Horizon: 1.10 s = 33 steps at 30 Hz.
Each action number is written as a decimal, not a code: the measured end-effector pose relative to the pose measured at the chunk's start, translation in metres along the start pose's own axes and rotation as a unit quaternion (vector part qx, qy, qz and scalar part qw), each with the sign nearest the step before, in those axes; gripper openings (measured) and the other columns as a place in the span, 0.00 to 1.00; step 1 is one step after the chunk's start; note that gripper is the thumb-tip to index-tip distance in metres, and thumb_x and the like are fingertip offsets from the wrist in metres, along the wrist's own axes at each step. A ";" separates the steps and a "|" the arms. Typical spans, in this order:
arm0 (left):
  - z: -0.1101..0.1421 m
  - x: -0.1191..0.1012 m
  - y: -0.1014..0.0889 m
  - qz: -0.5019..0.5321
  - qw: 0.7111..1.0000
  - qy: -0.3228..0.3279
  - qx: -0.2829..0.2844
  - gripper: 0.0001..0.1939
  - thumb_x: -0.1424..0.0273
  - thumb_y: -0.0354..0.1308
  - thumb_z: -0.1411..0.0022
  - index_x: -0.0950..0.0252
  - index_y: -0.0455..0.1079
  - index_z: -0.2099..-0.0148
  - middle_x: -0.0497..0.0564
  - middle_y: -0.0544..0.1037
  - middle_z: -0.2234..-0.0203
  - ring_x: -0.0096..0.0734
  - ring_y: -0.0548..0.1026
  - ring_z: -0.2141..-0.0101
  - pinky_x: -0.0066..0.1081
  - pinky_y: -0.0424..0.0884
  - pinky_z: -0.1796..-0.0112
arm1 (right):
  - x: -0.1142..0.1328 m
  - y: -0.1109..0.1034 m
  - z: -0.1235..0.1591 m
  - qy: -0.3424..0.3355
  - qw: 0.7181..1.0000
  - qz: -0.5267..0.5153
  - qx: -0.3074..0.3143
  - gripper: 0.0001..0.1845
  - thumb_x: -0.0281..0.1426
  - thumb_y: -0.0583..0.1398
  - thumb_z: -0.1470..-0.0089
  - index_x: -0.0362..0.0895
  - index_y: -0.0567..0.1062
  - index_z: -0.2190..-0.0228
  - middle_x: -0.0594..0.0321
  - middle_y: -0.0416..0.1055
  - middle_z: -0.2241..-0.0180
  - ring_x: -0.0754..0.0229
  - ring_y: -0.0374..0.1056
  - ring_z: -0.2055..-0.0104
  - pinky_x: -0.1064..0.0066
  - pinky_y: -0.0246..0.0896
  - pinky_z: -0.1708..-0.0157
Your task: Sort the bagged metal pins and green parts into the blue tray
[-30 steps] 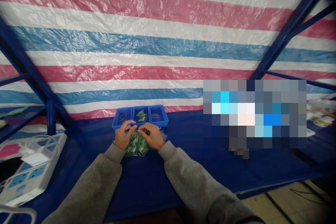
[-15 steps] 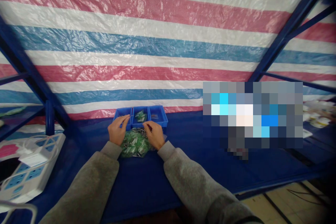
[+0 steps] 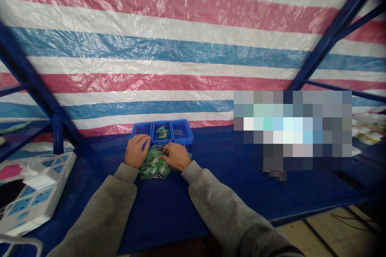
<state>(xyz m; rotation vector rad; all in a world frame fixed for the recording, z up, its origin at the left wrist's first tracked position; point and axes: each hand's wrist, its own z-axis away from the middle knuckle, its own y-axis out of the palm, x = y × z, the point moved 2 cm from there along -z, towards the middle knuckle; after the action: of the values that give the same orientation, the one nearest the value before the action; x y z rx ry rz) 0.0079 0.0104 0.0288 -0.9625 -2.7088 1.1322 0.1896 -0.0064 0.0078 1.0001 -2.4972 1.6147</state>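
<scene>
My left hand (image 3: 137, 150) reaches over the near side of the left blue bin (image 3: 141, 126), its fingers bent and its thumb held apart. Nothing shows in it. Thin metal pieces (image 3: 140, 131) lie in that bin, partly hidden by the hand. My right hand (image 3: 177, 156) hovers at the right side of a heap of small clear-and-green packets (image 3: 155, 164). A gap shows between its thumb and forefinger, while its other fingers are curled. The middle blue bin (image 3: 157, 124) holds a few green packets (image 3: 162, 132). Small pieces (image 3: 177, 132) lie in the right blue bin (image 3: 188, 130).
A white power strip (image 3: 45, 204) with cables stands at the left on the blue table (image 3: 163, 213). Blue metal posts (image 3: 319, 52) rise at both sides before a striped plastic sheet (image 3: 181, 52). A blurred-out patch covers the right.
My hands were together over the heap, then parted. The left, which pinched a thin piece above the left bin, has lowered toward that bin. The right has dropped slightly and its fingertips have parted.
</scene>
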 end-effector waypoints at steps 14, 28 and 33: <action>0.003 -0.002 0.004 0.000 0.999 0.033 0.024 0.10 0.69 0.50 0.38 0.63 0.72 0.59 0.52 0.77 0.64 0.36 0.73 0.61 0.36 0.65 0.58 | 0.006 -0.005 0.001 0.029 0.995 0.037 0.087 0.12 0.40 0.56 0.45 0.45 0.73 0.69 0.62 0.71 0.67 0.61 0.67 0.63 0.73 0.56 0.64; 0.003 -0.003 0.002 0.020 1.000 0.020 0.006 0.10 0.69 0.51 0.38 0.63 0.73 0.60 0.52 0.78 0.65 0.36 0.74 0.62 0.35 0.65 0.59 | 0.007 -0.002 0.001 0.000 0.995 0.032 0.098 0.11 0.39 0.59 0.47 0.44 0.74 0.71 0.61 0.71 0.67 0.60 0.67 0.64 0.71 0.56 0.64; 0.004 -0.003 0.003 0.010 1.000 0.027 0.010 0.10 0.68 0.50 0.38 0.63 0.73 0.60 0.52 0.78 0.65 0.35 0.74 0.62 0.35 0.65 0.59 | 0.006 0.000 0.001 -0.012 0.995 0.036 0.097 0.08 0.35 0.58 0.45 0.44 0.73 0.70 0.61 0.72 0.67 0.60 0.67 0.64 0.72 0.56 0.65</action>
<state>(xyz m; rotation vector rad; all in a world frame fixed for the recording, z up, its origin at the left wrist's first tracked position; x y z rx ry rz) 0.0107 0.0081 0.0247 -1.0056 -2.6458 1.1176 0.1848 -0.0103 0.0093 0.9597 -2.4556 1.9091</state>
